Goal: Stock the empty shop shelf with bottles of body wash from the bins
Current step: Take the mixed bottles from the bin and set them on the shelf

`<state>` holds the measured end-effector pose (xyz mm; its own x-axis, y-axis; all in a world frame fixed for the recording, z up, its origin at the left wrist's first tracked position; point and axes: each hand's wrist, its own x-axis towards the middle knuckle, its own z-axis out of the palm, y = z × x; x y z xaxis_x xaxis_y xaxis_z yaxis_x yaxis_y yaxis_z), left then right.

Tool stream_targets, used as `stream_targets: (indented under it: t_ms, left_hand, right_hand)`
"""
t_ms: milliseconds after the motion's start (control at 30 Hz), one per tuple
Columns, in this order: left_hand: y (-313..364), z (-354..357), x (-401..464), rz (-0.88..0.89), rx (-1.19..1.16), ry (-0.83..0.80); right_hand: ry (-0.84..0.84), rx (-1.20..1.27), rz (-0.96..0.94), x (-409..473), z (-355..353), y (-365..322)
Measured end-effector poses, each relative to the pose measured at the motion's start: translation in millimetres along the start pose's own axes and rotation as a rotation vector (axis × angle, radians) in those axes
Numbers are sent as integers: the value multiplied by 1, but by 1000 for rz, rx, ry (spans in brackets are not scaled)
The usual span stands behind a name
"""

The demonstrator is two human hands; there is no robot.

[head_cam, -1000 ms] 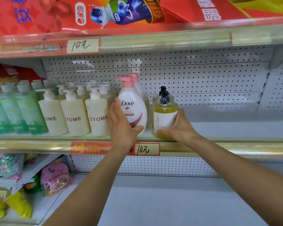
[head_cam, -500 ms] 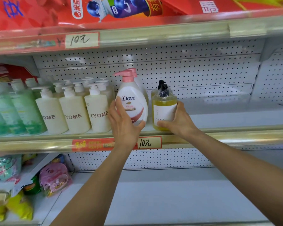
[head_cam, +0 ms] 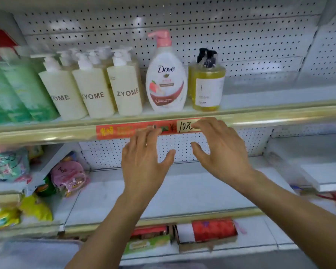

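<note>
Your left hand and right hand hover in front of the shelf edge, fingers spread and relaxed, holding nothing. The white bottle and the yellow bottle stand upright side by side on the shelf, right of the cream bottles.

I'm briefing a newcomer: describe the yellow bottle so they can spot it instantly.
Look at the stocked shelf with the gold front rail and follow the row of bottles rightward. Past the white Dove bottle with the pink pump stands the clear yellow bottle, last in the row. It alone has a black pump.
</note>
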<state>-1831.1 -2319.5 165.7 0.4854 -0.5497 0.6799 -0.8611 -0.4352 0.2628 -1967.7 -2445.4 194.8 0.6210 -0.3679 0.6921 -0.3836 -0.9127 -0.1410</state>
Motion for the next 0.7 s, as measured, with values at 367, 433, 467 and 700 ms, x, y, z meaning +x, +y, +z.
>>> stream_targets:
  t_ms: [367, 433, 467, 700]
  left_hand:
    - [-70, 47, -180, -275, -155, -727]
    - [-81, 66, -217, -370, -192, -872]
    - [-85, 77, -236, -448, -232, -938]
    - [-109, 194, -392, -906, -448, -1176]
  right_hand:
    - [-592, 93, 224, -176, 96, -21]
    - [-761, 98, 279, -210, 117, -15]
    - [-861, 107, 298, -228, 130, -11]
    - [-1324, 118, 378, -381, 255, 22]
